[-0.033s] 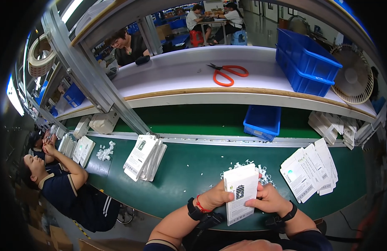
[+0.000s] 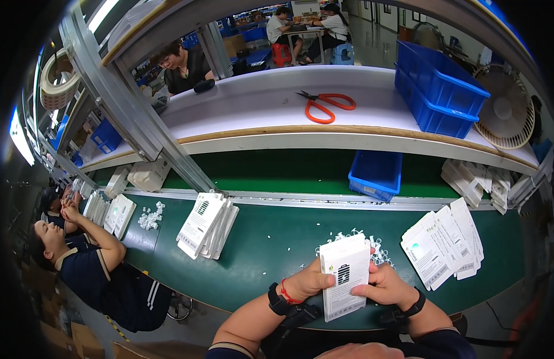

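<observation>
A slim white carton (image 2: 344, 294) with dark printing on its face is held upright above the near edge of the green table. My left hand (image 2: 311, 280) grips its left side, thumb across the front. My right hand (image 2: 389, 288) closes on the right side, its thumb also pressed on the front face. Fingers behind the carton are hidden. Just beyond it lies a pile of small white plastic pieces (image 2: 381, 254), partly covered by the carton. To the right, flat white cartons (image 2: 435, 248) are fanned out. A stack of similar cartons (image 2: 199, 230) sits to the left.
A blue bin (image 2: 375, 173) stands under the shelf (image 2: 253, 99). On the shelf lie orange-handled scissors (image 2: 326, 107), beside stacked blue bins (image 2: 438, 90). A metal post (image 2: 163, 140) rises behind the left stack. A co-worker (image 2: 88, 263) sits at the far left.
</observation>
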`<state>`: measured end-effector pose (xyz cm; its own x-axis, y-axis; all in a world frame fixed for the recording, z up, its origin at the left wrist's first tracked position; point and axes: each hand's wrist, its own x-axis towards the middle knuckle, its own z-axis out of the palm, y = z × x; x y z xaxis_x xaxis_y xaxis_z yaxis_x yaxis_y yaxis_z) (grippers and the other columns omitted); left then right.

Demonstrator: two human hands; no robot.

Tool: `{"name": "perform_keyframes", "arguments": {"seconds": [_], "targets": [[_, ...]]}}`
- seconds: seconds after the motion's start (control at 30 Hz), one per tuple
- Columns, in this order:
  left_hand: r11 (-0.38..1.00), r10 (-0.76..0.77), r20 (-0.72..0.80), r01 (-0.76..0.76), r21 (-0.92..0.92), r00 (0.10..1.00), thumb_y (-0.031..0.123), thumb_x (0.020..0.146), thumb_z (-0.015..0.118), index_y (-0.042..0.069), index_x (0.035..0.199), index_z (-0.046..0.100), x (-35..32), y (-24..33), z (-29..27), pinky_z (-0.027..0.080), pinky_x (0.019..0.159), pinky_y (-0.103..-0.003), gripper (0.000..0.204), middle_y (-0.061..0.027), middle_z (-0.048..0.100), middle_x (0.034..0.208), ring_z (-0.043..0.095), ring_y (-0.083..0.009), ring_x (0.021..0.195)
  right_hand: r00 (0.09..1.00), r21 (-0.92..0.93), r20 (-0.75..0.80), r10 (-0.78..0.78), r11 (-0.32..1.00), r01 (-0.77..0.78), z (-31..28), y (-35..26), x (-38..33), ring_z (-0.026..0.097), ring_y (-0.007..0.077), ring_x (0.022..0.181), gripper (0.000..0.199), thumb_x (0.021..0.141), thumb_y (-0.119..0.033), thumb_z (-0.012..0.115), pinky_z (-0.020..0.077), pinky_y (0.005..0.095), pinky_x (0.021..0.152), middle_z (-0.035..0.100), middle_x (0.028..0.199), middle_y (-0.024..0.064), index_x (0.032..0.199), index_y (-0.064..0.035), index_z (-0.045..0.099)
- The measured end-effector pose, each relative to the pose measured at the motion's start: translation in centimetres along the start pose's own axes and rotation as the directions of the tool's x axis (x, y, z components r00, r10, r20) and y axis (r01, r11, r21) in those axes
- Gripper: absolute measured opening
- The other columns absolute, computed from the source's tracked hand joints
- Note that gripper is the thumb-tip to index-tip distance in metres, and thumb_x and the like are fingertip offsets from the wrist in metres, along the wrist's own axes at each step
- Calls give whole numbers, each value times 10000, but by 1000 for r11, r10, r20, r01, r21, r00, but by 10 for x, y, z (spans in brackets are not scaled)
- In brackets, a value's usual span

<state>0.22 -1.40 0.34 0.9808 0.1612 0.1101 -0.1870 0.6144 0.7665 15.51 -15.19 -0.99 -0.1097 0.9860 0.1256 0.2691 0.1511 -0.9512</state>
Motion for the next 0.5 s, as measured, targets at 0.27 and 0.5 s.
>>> {"name": "perform_keyframes", "arguments": {"seconds": [0.27, 0.5], "targets": [[883, 57, -106, -1, 469, 993, 355, 938, 510, -33, 1316, 426, -2, -15, -26, 463, 930, -363, 548, -174, 571, 1216, 563, -252, 1118, 968, 231, -245, 47, 973, 11, 0, 1, -4, 628, 106, 797, 183, 896, -102, 596, 494, 235, 694, 696, 900, 103, 964, 52, 669], [853, 159, -145, -62, 518, 977, 242, 983, 454, -54, 1043, 625, 2, -20, -9, 498, 714, -271, 347, -101, 684, 907, 625, -127, 814, 962, 322, -264, 69, 946, 20, 0, 7, -5, 625, 114, 808, 213, 902, -135, 597, 496, 241, 697, 694, 912, 98, 972, 53, 670]]}}
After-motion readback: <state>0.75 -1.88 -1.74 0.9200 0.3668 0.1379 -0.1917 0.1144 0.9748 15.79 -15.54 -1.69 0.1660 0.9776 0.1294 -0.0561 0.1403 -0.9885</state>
